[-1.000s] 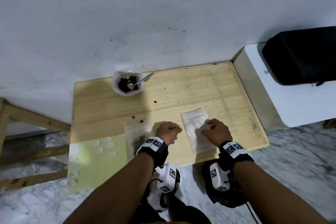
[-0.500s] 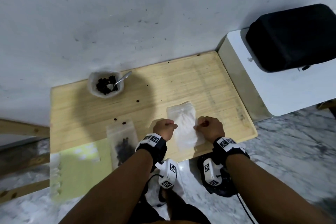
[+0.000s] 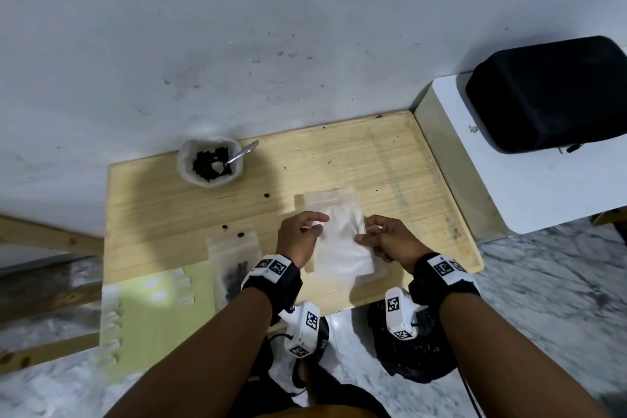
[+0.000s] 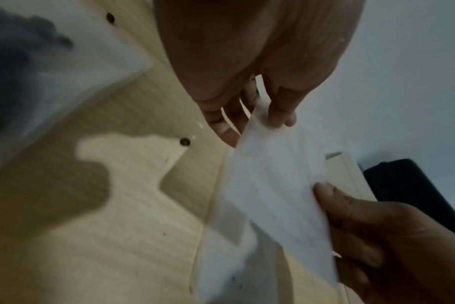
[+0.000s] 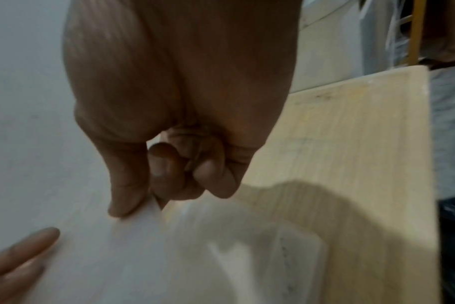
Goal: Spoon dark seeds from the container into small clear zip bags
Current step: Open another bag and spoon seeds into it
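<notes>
A white container (image 3: 190,159) of dark seeds (image 3: 208,163) stands at the table's back left, with a metal spoon (image 3: 243,153) resting in it. An empty clear zip bag (image 3: 339,244) is held just above a stack of the same bags (image 3: 330,202). My left hand (image 3: 319,226) pinches its left edge, thumb against fingers (image 4: 278,115). My right hand (image 3: 364,231) pinches the right edge between thumb and forefinger (image 5: 125,201). In the wrist views the bag (image 4: 273,185) (image 5: 112,257) is blurred. A bag with seeds in it (image 3: 234,261) lies left of my left wrist.
The wooden table (image 3: 390,163) stands against a grey wall. Loose seeds (image 3: 267,195) lie on it. A pale green sheet with white labels (image 3: 152,302) covers the front left corner. A black case (image 3: 549,95) sits on a white surface (image 3: 526,193) to the right.
Both hands were resting curled on the stack of bags; now they hold one bag raised off it, pinched at either side. The head view has shifted.
</notes>
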Available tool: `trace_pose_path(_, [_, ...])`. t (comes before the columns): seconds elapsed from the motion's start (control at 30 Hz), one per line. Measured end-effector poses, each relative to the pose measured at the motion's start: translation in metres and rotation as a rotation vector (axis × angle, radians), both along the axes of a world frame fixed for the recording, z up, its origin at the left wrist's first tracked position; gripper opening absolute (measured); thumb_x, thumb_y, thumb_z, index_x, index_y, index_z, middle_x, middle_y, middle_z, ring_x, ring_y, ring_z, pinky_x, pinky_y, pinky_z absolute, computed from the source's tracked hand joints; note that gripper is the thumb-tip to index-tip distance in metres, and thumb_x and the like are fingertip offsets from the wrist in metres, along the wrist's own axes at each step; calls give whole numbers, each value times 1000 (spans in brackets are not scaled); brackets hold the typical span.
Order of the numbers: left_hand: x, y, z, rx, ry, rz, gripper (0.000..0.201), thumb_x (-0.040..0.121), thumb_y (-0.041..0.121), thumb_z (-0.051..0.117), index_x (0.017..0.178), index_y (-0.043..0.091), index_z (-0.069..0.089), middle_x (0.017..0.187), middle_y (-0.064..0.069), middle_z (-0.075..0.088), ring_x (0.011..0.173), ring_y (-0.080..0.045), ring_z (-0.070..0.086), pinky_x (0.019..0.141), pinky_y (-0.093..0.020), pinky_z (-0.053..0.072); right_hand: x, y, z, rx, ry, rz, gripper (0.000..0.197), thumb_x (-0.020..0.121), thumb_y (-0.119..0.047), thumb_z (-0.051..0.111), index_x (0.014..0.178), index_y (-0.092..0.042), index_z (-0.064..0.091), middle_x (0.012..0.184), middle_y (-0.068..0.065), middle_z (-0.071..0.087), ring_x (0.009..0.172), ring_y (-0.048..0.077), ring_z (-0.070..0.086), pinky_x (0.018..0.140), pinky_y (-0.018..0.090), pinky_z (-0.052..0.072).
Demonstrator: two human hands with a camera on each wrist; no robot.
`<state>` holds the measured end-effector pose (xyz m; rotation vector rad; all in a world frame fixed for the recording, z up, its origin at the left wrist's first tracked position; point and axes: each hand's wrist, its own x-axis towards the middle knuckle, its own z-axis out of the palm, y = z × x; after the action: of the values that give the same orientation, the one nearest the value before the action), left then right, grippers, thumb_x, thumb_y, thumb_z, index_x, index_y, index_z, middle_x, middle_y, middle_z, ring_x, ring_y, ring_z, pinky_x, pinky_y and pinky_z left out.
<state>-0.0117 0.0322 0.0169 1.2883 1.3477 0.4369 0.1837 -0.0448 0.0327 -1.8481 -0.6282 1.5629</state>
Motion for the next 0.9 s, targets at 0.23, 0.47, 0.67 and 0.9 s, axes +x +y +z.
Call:
trace_pose_path(0.23, [-58,45,51,183,119,-264,33,84,-2,59,76,27,72,58,14,61,56,-5,53,63,-21,39,-51,68,49,166,-177,63,36,80,-1,78,114,-10,70,84,5,62,57,-4,54,47,8,36])
trace_pose_path(0.47, [-135,70,80,515,298,24,13,71,23,70,74,35,67,97,7,68,94,-20,63,85,-40,48,-124,123,83,43,-96,406,11,69,1,77,75,-7,76,67,11,42,41,15,20,46,20,15])
trace_pose_path(0.67, [-172,82,101,418,239,176,41,77,47,77,63,10,64,50,9,55,49,-3,50,55,-8,35,-193,152,101,228,-94,462,20,72,-4,85,90,-2,77,49,-8,47,43,8,31,46,20,26])
trace_pose_path(0.9, [-211,110,98,246,2,267,37,68,40,70,62,4,64,61,-9,69,65,-29,71,71,-46,61,-239,177,114,312,-151,572,13,88,-10,73,100,-8,77,57,-8,55,43,4,36,44,16,33])
